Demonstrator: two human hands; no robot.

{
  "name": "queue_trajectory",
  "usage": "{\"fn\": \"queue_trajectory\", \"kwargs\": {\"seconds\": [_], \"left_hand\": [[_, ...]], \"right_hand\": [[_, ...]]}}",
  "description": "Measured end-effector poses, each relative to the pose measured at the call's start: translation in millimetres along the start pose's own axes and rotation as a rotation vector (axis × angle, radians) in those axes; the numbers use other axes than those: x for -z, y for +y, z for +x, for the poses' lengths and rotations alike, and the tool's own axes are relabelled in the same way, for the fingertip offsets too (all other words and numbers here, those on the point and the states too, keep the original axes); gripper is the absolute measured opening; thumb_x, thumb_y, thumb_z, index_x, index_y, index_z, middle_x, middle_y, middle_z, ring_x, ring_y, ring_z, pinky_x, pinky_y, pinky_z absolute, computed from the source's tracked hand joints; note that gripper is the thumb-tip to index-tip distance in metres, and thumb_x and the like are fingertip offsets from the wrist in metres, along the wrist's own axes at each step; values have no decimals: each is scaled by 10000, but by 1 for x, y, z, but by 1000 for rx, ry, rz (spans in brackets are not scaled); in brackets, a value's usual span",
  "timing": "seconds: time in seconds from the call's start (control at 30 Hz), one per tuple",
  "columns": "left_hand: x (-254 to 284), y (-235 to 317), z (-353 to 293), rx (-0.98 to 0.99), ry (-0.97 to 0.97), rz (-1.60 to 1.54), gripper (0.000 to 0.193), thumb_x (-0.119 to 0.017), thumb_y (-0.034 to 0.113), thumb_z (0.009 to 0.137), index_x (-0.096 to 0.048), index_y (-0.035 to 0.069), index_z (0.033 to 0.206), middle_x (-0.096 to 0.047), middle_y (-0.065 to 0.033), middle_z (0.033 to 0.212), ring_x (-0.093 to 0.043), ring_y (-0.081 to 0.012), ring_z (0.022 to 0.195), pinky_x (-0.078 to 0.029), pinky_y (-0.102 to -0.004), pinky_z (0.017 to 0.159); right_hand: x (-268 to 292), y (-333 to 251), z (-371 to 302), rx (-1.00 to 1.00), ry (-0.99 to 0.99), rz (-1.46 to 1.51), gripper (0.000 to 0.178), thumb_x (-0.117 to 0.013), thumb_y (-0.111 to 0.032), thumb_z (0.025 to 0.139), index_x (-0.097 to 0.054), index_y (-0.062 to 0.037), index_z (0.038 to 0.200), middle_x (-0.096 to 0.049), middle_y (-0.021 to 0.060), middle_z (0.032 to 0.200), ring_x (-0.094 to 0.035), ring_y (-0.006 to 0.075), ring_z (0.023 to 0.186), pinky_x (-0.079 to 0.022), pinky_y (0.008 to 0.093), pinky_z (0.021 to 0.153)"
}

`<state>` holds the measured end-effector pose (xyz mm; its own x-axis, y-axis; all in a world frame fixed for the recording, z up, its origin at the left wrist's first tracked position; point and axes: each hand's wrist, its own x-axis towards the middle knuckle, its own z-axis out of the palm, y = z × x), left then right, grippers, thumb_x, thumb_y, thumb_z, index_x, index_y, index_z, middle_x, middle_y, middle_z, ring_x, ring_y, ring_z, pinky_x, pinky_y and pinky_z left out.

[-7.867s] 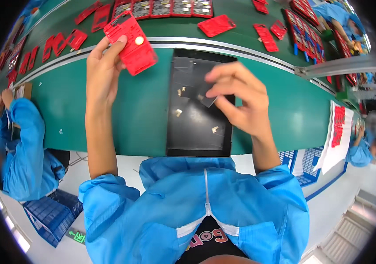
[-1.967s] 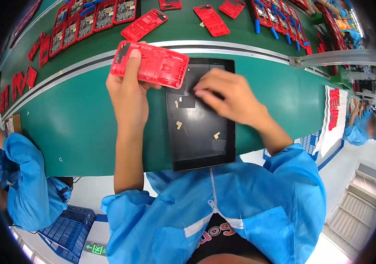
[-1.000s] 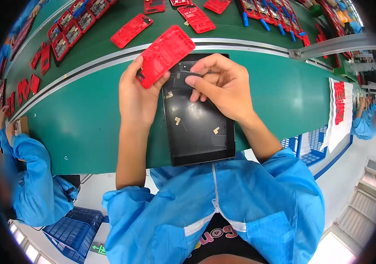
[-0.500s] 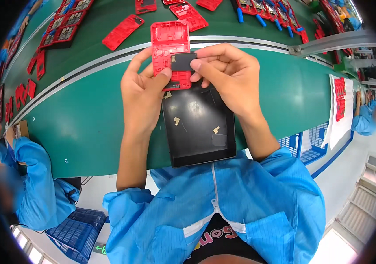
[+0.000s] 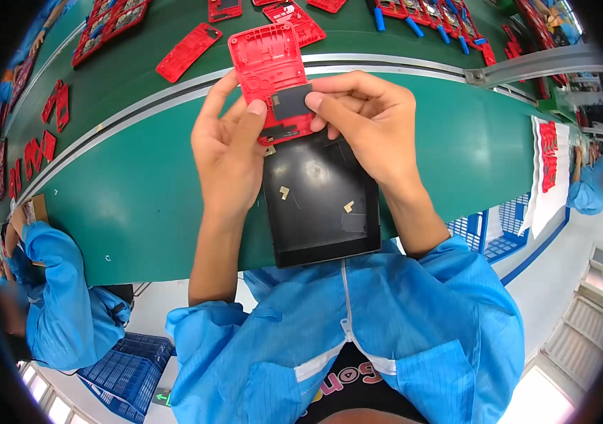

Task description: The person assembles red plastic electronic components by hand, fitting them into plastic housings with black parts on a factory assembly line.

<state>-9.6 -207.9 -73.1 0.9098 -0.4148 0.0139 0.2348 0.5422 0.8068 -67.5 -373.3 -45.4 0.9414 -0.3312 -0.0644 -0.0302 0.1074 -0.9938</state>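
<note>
A red plastic housing [image 5: 262, 60] is gripped along its left edge by my left hand [image 5: 234, 145], the thumb lying over its inner face. Its molded inside is turned up toward me. My right hand [image 5: 368, 116] pinches a dark, flat rectangular piece [image 5: 291, 102] between thumb and fingers, over the lower right half of the housing. Whether that piece touches the housing all along, I cannot tell. A second dark strip [image 5: 278, 133] lies at the housing's lower end. Below both hands sits a black tray [image 5: 308, 208] with a few small tan pieces [image 5: 284, 192] inside.
Past a metal rail [image 5: 167, 92], more red housings [image 5: 188, 53] lie on a green surface. Blue-handled parts [image 5: 414, 27] stand at the far right. A person in blue [image 5: 68, 283] works at my left. Blue crates [image 5: 506, 230] sit beside the table at right.
The red housing has tilted, its top swinging left and its lower end right. The dark piece has moved slightly left and down across it, still in my right fingers.
</note>
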Motion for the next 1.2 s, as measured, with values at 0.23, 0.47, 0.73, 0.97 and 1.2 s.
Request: {"fn": "queue_trajectory", "kwargs": {"seconds": [0.23, 0.47, 0.73, 0.97, 1.2], "left_hand": [[-3, 2, -1, 7, 38, -50, 529, -575, 14, 1022, -348, -84, 1489, -677, -236, 1260, -703, -227, 1086, -591, -335, 890], [1, -5, 2, -49, 108, 81, 497, -559, 4, 1025, -369, -80, 1476, -691, -226, 1235, -703, -203, 1066, -585, -296, 853], [-6, -4, -1, -30, 84, 83, 486, -543, -12, 1025, -375, -68, 1479, -692, -227, 1233, -704, -195, 1057, -589, -294, 845], [-1, -7, 0, -19, 72, 58, 481, -536, -18, 1026, -373, -59, 1476, -690, -227, 1233, -704, -200, 1063, -594, -304, 848], [-5, -6, 0, -6, 100, 11, 444, -474, 48, 1037, -385, -64, 1458, -630, -273, 1317, -664, -342, 1189, -554, -444, 1022]], "right_hand": [[-1, -1, -1, 19, -14, 49, 152, -736, -6, 927, -719, 48, 1067, -756, 93, 860, -714, 111, 734, -521, 231, 602], [-6, -10, -10, 80, -5, -8, 144, -733, -3, 931, -718, 40, 1068, -743, 79, 841, -709, 105, 736, -517, 224, 609], [-3, 7, 2, 32, -9, 71, 127, -732, 17, 924, -720, 51, 1046, -741, 76, 849, -696, 99, 728, -530, 224, 628], [-5, 9, 1, 30, 30, 3, 157, -748, 29, 902, -720, 69, 1052, -713, 79, 820, -671, 104, 688, -531, 233, 623], [-21, 35, -10, 782, 112, -658, 427, -770, 68, 826, -702, 22, 1244, -601, 128, 966, -612, 200, 745, -497, 300, 642]]}}
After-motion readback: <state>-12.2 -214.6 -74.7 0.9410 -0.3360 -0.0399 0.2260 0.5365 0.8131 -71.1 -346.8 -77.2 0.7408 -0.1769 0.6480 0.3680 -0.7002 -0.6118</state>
